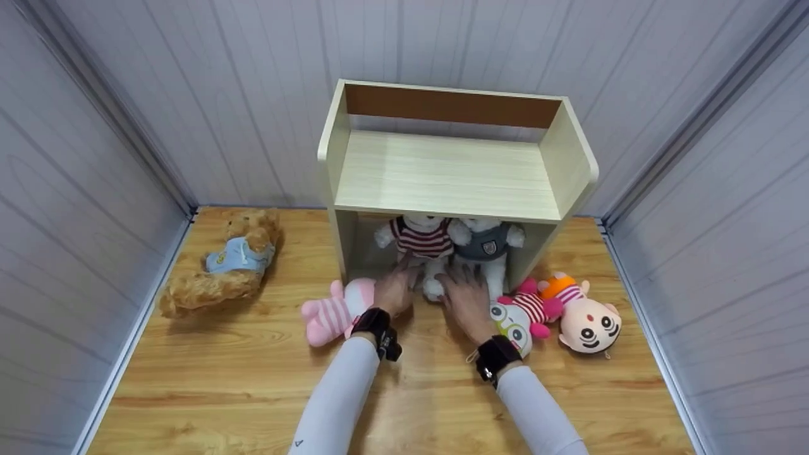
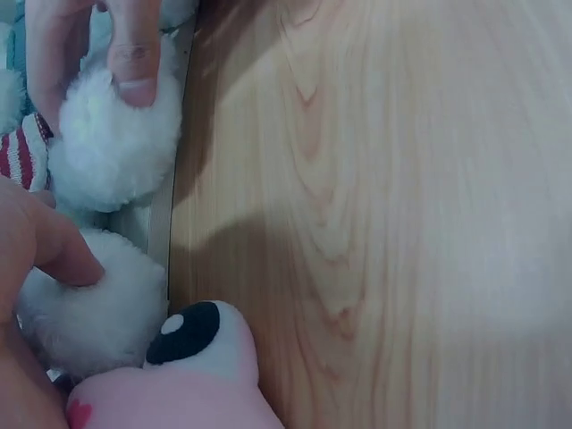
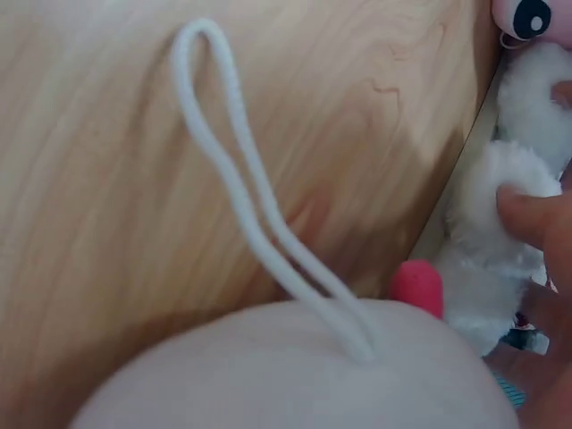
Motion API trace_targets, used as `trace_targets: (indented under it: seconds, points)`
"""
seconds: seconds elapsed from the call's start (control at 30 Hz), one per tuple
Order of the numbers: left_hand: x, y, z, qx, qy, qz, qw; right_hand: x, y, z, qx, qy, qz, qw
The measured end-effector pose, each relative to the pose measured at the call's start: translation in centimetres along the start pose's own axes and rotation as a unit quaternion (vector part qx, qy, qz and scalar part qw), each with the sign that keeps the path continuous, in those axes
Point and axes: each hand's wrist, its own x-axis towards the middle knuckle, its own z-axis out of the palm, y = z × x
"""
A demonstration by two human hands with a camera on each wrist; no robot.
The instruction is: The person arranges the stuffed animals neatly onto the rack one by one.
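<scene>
Two white plush bears sit side by side in the lower compartment of a small shelf (image 1: 436, 174), heads partly hidden under its board. One bear (image 1: 425, 243) wears a red-and-white striped shirt, the other a grey top (image 1: 483, 246). My left hand (image 1: 395, 291) touches the striped bear's leg, its thumb on a fluffy foot (image 2: 98, 313). Beside it my right hand (image 1: 468, 300) rests fairly flat over the bears' legs. Its thumb presses a white foot (image 3: 487, 210), and its fingers reach toward the grey-topped bear.
A pink doll (image 1: 332, 319) lies left of my left hand. Right of my right wrist lie a doll with green glasses (image 1: 515, 325) and a doll with orange (image 1: 591, 325). A brown bear in blue (image 1: 237, 259) lies far left. Panel walls (image 1: 95, 189) enclose the wooden floor (image 1: 221, 379).
</scene>
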Motion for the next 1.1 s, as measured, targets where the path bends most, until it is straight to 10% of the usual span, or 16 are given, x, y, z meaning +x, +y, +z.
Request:
trace_targets:
  seconds: [0.2,0.6,1.1]
  points:
    - [0.2,-0.2,-0.2,0.001,-0.017,-0.006,0.9998,-0.1,-0.4,0.5,0.013,0.02,0.017,0.9996]
    - [-0.7,0.2,-0.6,-0.044,0.013,0.018,0.9988,-0.2,-0.3,-0.3,0.069,-0.107,0.057,0.9902]
    - [-4.0,0.0,-3.2,-0.061,0.04,0.077,0.9944,-1.5,-0.3,-2.8,0.108,-0.013,0.036,0.9934]
